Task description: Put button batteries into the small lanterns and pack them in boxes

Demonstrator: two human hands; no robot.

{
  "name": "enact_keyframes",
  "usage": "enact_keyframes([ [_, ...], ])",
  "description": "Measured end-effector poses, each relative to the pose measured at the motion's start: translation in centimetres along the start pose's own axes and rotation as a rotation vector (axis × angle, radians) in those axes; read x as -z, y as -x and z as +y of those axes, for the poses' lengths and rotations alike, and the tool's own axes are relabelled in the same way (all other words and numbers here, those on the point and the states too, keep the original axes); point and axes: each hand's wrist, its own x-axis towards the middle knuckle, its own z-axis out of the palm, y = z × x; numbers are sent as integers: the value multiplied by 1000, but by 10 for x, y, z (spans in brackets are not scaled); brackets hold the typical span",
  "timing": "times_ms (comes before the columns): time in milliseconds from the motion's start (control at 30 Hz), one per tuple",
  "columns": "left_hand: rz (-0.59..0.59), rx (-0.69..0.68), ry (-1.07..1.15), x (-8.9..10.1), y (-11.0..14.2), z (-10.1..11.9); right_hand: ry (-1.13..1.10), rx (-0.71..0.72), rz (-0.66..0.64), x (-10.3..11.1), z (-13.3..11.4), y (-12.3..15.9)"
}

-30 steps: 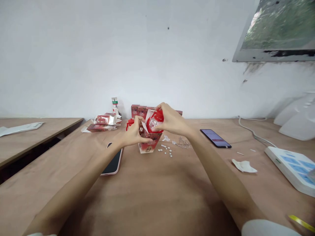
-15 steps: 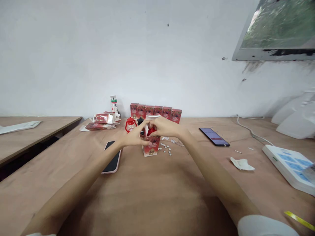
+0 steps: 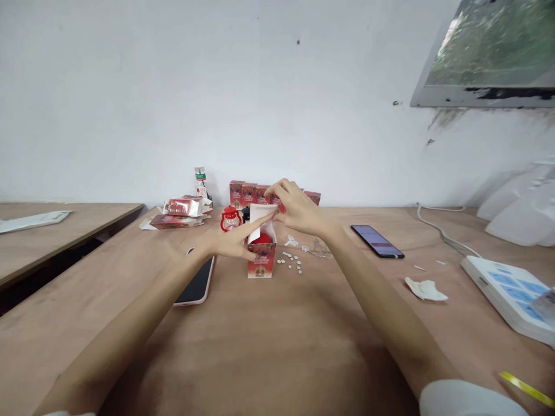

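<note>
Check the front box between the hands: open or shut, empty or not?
Open, not empty: the front box's top flaps stand up, and a red item shows inside.

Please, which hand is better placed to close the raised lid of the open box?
Probably the right hand: it is beside the raised lid, while the left hand has its thumb against the open box.

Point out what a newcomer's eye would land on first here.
Probably the open red box at the centre, a red item inside, with the left hand against it and the right hand above. Next, the red lantern behind, left of the box.
</note>
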Motion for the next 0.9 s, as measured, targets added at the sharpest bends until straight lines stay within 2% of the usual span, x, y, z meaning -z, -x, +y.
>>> enact_keyframes([
  [133, 23, -26, -14, -2, -1, 0, 13, -32, -77, -3, 0, 0],
  [267, -8, 11, -46, 2, -1, 0, -63, -40, -169, -1, 0, 2],
  [400, 15, 23, -58, 2, -3, -2, -194, 17, -335, 6, -4, 3],
  [467, 97, 34, -79, -6, -3, -8, -197, 11, -443, 6, -6, 3],
  [533, 251, 31, -86, -22, -2, -18, -194, -1, -513, 4, -6, 2],
  [600, 429, 10, -70, -43, 0, -31, -215, 6, -529, 2, -4, 1],
  [700, 585, -9, -18, -72, 4, -50, -259, 16, -523, -1, 1, 1],
  [800, 638, -58, 49, -85, 7, -57, -262, 18, -573, 0, 4, 2],
  [900, 633, -9, 205, -82, 5, -51, -199, -7, -653, 0, 5, 2],
])
